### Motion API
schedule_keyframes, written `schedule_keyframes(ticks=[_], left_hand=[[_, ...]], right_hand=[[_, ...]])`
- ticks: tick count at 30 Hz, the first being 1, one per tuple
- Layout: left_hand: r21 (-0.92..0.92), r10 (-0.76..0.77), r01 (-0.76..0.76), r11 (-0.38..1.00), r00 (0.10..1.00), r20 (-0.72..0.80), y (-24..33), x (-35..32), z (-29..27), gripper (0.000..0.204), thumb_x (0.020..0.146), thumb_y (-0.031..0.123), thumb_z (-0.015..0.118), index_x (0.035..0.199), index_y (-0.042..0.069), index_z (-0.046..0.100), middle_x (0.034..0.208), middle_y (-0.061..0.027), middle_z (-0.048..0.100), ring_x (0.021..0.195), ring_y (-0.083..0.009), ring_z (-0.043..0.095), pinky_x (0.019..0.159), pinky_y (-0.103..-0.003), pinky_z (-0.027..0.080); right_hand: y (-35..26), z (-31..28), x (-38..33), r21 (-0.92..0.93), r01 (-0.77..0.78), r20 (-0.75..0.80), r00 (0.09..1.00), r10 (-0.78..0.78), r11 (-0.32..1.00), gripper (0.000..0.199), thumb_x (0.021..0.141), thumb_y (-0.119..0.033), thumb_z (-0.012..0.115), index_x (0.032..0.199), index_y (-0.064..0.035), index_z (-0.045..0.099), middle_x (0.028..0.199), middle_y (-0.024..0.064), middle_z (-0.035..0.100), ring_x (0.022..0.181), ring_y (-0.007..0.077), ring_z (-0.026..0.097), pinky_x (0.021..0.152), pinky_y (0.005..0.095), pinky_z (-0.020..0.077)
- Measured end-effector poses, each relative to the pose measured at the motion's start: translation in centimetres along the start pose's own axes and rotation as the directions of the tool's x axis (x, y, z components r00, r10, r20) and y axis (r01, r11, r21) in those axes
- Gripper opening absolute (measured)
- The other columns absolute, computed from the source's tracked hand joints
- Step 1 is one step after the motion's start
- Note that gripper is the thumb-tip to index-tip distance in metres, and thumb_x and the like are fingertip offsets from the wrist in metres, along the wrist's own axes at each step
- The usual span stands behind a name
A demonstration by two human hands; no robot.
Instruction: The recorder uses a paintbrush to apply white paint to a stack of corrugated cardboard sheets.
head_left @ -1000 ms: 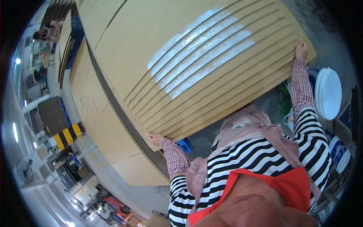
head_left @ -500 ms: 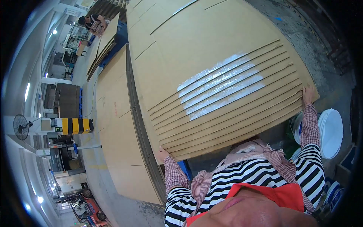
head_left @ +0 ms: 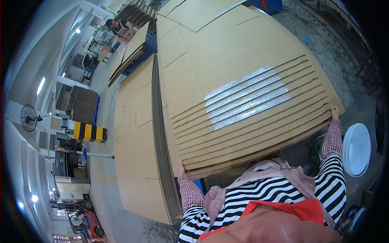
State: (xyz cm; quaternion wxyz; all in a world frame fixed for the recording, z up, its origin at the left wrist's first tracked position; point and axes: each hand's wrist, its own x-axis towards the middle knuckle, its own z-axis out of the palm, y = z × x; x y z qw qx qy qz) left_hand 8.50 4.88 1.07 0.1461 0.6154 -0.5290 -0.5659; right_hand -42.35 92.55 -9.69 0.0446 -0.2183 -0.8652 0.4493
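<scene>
In front of me lies a stack of large brown cardboard sheets (head_left: pixel 227 44), their near edges fanned into several parallel steps. A wet-looking, shiny whitish patch (head_left: pixel 247 99) spreads across the middle of the steps. My left hand (head_left: pixel 181 168) is closed on the left near corner of the fanned sheets. At the right near corner, my right hand (head_left: pixel 334 112) grips the same sheets, fingers on the edge. Both arms are spread wide. My thumbs and the undersides of the sheets are mostly hidden.
Left of me stands a second stack of cardboard (head_left: pixel 135 141). Beyond it, a co-worker (head_left: pixel 122 30) bends over more sheets. White buckets (head_left: pixel 356 150) stand by my right arm. A yellow-black striped post (head_left: pixel 87 131), a fan (head_left: pixel 29 118) and a red forklift (head_left: pixel 91 224) are further left.
The view has shifted, so the stack appears lower and further right. Both hands remain on the near corners. More sheet edges show below the near edge.
</scene>
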Motion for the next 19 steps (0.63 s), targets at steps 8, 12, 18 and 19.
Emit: schedule_keyframes(ticks=[8,12,18,19], left_hand=[[-0.873,-0.095,0.184,0.451,0.983,0.158,-5.1,-4.9,0.7,0.085,0.082,0.067,0.055,0.135,0.001,0.041,0.14,-0.0104,0.046,0.123,-0.028,0.047,0.101,-0.043,0.042],[-0.867,-0.032,0.282,0.412,0.955,0.296,-7.5,-5.2,1.5,0.079,0.087,0.068,0.043,0.129,0.001,0.05,0.137,-0.0165,0.049,0.128,-0.0338,0.042,0.11,-0.052,0.029],[-0.891,-0.075,0.229,0.391,0.973,0.217,-6.2,-6.7,2.5,0.084,0.089,0.068,0.038,0.139,0.0,0.035,0.144,-0.0167,0.039,0.134,-0.0343,0.034,0.109,-0.056,0.027],[-0.883,-0.077,0.194,0.428,0.981,0.179,-5.7,-7.3,3.0,0.086,0.088,0.068,0.04,0.142,0.001,0.03,0.146,-0.0157,0.036,0.135,-0.0338,0.032,0.11,-0.058,0.025]], right_hand=[[-2.1,-1.5,-10.6,0.167,0.027,-0.169,0.986,0.001,0.986,0.038,0.089,-0.032,0.061,0.111,-0.0006,0.065,0.106,0.014,0.067,0.096,0.0226,0.063,0.084,0.0327,0.0476],[1.4,-2.8,-29.4,-0.05,0.302,-0.121,0.944,-0.306,0.952,0.029,0.089,-0.027,0.057,0.096,-0.0007,0.067,0.094,0.0174,0.067,0.09,0.0294,0.064,0.08,0.0378,0.0478],[11.9,-10.8,-49.5,-0.544,-0.253,0.278,0.846,0.456,0.8,0.022,0.081,-0.019,0.066,0.099,-0.0065,0.066,0.102,0.0188,0.065,0.1,0.0279,0.062,0.089,0.0373,0.0456],[13.9,-10.7,-50.2,-0.506,-0.225,0.303,0.857,0.417,0.832,0.022,0.081,-0.019,0.066,0.099,-0.0065,0.066,0.102,0.0188,0.065,0.1,0.0279,0.062,0.089,0.0373,0.0456]])
